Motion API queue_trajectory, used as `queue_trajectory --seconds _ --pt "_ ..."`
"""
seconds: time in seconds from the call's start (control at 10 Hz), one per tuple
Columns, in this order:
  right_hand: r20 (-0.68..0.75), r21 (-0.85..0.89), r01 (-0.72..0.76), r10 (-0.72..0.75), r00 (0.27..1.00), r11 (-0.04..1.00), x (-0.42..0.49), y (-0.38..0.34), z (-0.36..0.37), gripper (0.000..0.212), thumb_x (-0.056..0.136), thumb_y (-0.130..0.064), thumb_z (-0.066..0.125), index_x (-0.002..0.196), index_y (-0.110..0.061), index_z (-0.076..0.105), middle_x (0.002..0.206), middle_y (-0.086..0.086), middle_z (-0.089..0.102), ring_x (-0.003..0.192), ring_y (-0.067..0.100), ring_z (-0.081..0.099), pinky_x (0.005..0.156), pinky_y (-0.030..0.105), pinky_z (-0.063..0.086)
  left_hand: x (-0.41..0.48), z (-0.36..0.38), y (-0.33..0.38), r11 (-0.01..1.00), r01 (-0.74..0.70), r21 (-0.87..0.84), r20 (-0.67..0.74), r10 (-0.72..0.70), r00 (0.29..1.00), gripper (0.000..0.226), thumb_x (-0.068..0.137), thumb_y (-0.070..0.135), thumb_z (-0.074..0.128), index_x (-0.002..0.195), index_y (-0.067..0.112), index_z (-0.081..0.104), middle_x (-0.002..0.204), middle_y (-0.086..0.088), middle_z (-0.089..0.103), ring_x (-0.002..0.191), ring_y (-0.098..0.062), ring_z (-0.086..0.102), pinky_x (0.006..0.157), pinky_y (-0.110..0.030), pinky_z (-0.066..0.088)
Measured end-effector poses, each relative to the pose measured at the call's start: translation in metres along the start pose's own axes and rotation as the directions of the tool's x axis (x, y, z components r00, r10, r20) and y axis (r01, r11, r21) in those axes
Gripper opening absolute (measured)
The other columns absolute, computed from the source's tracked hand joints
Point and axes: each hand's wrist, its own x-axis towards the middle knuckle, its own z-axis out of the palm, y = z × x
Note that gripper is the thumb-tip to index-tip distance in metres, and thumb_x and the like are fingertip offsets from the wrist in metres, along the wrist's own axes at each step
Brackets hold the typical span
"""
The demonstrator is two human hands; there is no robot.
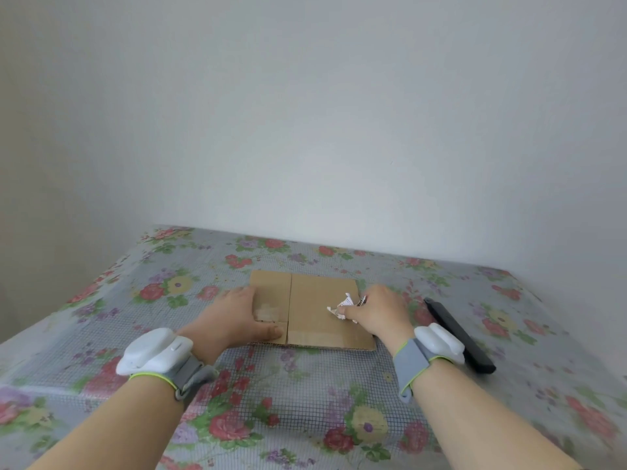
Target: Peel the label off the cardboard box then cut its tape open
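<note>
A flattened brown cardboard box (pixel 315 300) lies on the flowered tablecloth in the middle of the table. My left hand (pixel 237 317) presses flat on its left part, fingers spread, thumb along the near edge beside a strip of clear tape (pixel 268 313). My right hand (pixel 376 310) is over the box's right edge, fingers pinched on a crumpled white label (pixel 344 305) with a barcode. The label is torn and lifted off the cardboard. A black utility knife (pixel 458 334) lies on the cloth just right of my right wrist.
The table (pixel 305 401) is covered with a floral, gridded plastic cloth and stands against a plain white wall (pixel 305 130). Both wrists wear grey bands with white devices. The table's left edge drops away at the far left.
</note>
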Motion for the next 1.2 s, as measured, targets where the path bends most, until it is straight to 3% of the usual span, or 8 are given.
queue_trajectory --seconds 0.1,0.2,0.3,0.4,0.6,0.8,1.0,1.2 --pt "0.079 0.174 -0.04 0.026 0.996 0.984 0.002 -0.001 -0.002 0.055 0.073 -0.035 0.076 0.049 -0.016 0.031 0.049 0.0 0.031 0.044 0.014 0.027 0.045 0.028 0.016 -0.003 -0.001 0.003 0.992 -0.012 -0.127 -0.02 0.009 1.0 0.095 0.076 0.048 0.072 0.15 0.02 0.019 0.151 -0.005 0.034 0.135 -0.025 0.038 0.109 -0.035 0.034" --pt "0.243 0.571 -0.244 0.122 0.962 0.784 0.001 -0.003 -0.007 0.027 0.07 -0.023 0.082 0.071 -0.007 0.061 0.071 0.005 0.057 0.062 0.016 0.05 0.053 0.025 0.037 -0.003 -0.004 0.005 0.933 0.024 -0.359 -0.114 -0.07 0.991 0.085 0.076 0.034 0.076 0.146 0.024 0.029 0.146 -0.007 0.041 0.128 -0.027 0.045 0.101 -0.037 0.041" --pt "0.383 0.742 -0.382 0.119 0.916 0.551 -0.003 -0.007 -0.009 0.028 0.071 -0.016 0.081 0.093 -0.004 0.068 0.088 0.01 0.069 0.073 0.02 0.064 0.054 0.025 0.05 -0.003 -0.008 0.005 0.816 0.026 -0.577 -0.188 -0.164 0.968 0.07 0.079 0.029 0.073 0.141 0.027 0.039 0.144 -0.005 0.041 0.124 -0.027 0.047 0.091 -0.037 0.043" --pt "0.351 0.797 -0.348 0.091 0.932 0.494 -0.004 -0.003 -0.021 0.01 0.081 -0.008 0.07 0.087 -0.004 0.064 0.08 0.011 0.065 0.065 0.019 0.062 0.055 0.026 0.051 -0.004 -0.012 0.015 0.728 -0.079 -0.681 -0.246 -0.126 0.961 0.058 0.085 0.02 0.066 0.138 0.029 0.043 0.14 -0.001 0.045 0.11 -0.021 0.055 0.079 -0.029 0.045" --pt "0.21 0.871 -0.235 0.105 0.972 0.432 -0.011 0.039 -0.061 0.008 0.079 -0.007 0.07 0.079 -0.008 0.062 0.075 0.01 0.063 0.063 0.021 0.061 0.058 0.027 0.052 -0.01 -0.018 0.07 0.58 -0.267 -0.77 -0.385 -0.088 0.919 0.049 0.087 0.002 0.055 0.127 0.028 0.052 0.118 0.0 0.062 0.088 -0.012 0.063 0.065 -0.025 0.05" --pt "-0.001 0.919 -0.091 0.232 0.973 0.383 -0.042 0.124 -0.122 0.023 0.044 -0.029 0.08 0.052 -0.018 0.061 0.084 0.007 0.068 0.104 0.027 0.066 0.099 0.049 0.046 -0.027 0.01 0.164 0.694 -0.407 -0.594 -0.476 0.105 0.873 0.043 0.088 0.009 0.053 0.129 0.025 0.053 0.129 0.002 0.051 0.119 -0.013 0.049 0.093 -0.03 0.044" --pt "-0.136 0.966 0.018 0.45 0.883 0.256 -0.112 0.214 -0.185 0.016 0.044 -0.024 0.078 0.053 -0.021 0.067 0.08 0.004 0.065 0.09 0.026 0.068 0.091 0.05 0.048 -0.055 0.054 0.281 0.678 -0.622 -0.392 -0.558 0.362 0.746 0.039 0.086 0.009 0.053 0.123 0.021 0.056 0.128 0.001 0.049 0.118 -0.011 0.046 0.099 -0.023 0.035" --pt "-0.31 0.95 0.164 0.748 0.587 0.265 -0.21 0.319 -0.231 0.016 0.065 -0.022 0.081 0.066 -0.017 0.066 0.075 0.006 0.062 0.072 0.022 0.06 0.07 0.036 0.049 -0.098 0.124 0.384 0.556 -0.809 -0.19 -0.463 0.677 0.573 0.041 0.085 0.01 0.054 0.125 0.017 0.057 0.139 -0.007 0.044 0.132 -0.02 0.037 0.101 -0.018 0.025"
